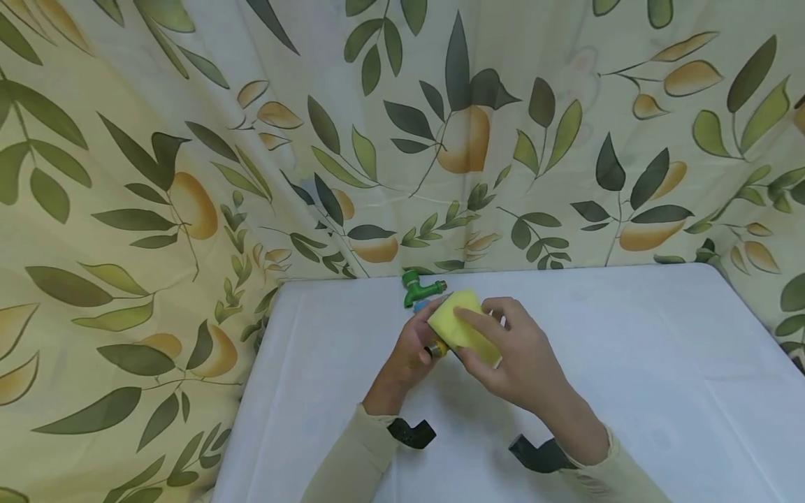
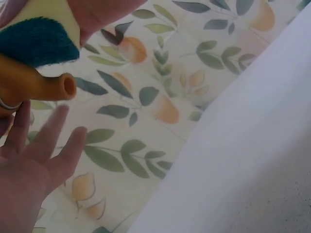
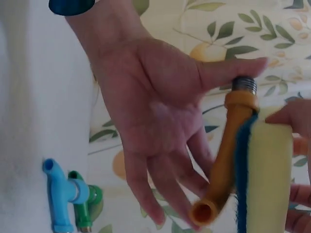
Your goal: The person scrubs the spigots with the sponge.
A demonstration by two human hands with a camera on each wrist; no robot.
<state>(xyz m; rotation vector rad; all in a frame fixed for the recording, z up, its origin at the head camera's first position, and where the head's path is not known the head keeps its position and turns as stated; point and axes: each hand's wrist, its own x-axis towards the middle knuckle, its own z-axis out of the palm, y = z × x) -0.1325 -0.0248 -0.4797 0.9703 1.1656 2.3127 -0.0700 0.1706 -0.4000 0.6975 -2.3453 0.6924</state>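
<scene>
Leaf-print fabric curtain point(image 1: 534, 223) backs white-covered table point(image 1: 641, 363): left hand point(image 1: 410, 353) pinches orange plastic tap point(image 3: 229, 150) lengthwise, threaded metal end point(image 3: 244, 85) near, spout point(image 3: 204, 212) far; right hand point(image 1: 518, 353), on right, grips yellow-and-teal block sponge point(image 1: 449, 325) against it.

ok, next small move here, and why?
Probably draw the sponge's blue scouring layer along the orange tap toward its spout. The right hand holds the sponge with that layer facing the tap, apparently against it, and the left hand holds the tap with its thumb at the threaded end, away from the spout.
</scene>
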